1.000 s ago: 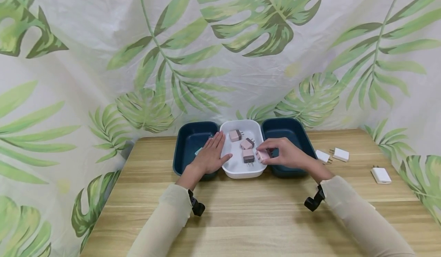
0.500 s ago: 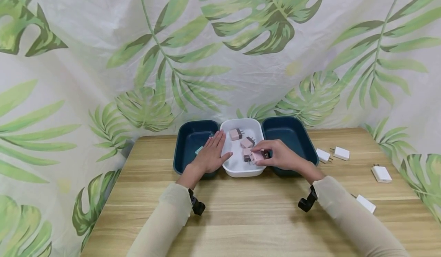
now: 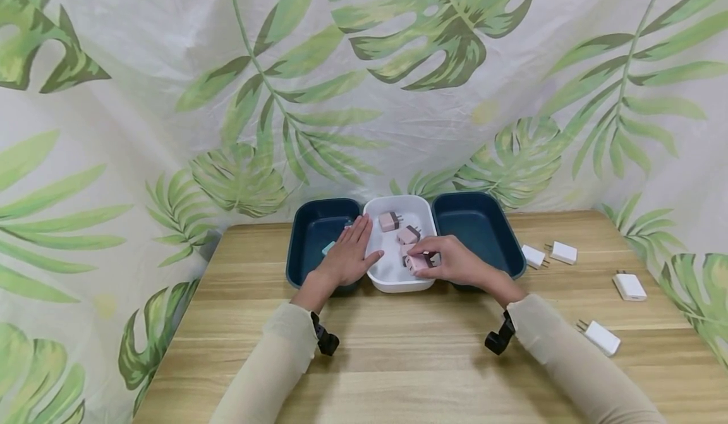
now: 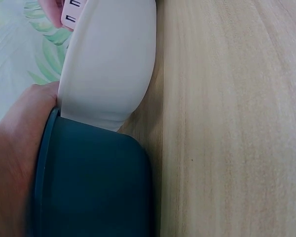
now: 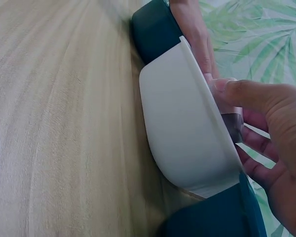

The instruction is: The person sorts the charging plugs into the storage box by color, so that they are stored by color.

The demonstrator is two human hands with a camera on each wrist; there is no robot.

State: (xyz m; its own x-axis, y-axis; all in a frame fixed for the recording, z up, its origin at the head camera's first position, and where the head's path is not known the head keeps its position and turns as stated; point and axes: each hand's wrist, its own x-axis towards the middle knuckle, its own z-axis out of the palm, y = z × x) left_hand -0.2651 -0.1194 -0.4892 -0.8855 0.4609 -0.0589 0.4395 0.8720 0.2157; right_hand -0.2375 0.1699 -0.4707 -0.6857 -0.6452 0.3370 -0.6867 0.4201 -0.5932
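My right hand (image 3: pixel 457 261) pinches a pink and grey plug-in charger (image 3: pixel 418 264) over the front of the white bin (image 3: pixel 400 287). In the right wrist view, the charger's grey end (image 5: pixel 232 126) shows at the bin's rim, with the thumb on its pink part. Inside that bin lie more pink and grey chargers (image 3: pixel 389 222), one partly hidden behind the held one. My left hand (image 3: pixel 347 256) rests with straight fingers across the adjoining rims of the left dark blue bin (image 3: pixel 313 225) and the white bin.
A small light teal object (image 3: pixel 328 248) lies in the left bin, partly covered by the hand. Another dark blue bin (image 3: pixel 472 212) stands right of the white one. Several white chargers (image 3: pixel 629 286) lie on the wooden table (image 3: pixel 398 361) at the right. A leaf-print cloth (image 3: pixel 364 127) hangs behind.
My right hand has carried the pinched charger leftward and slightly forward over the white bin, covering more of the charger beneath. The left hand stays in place.
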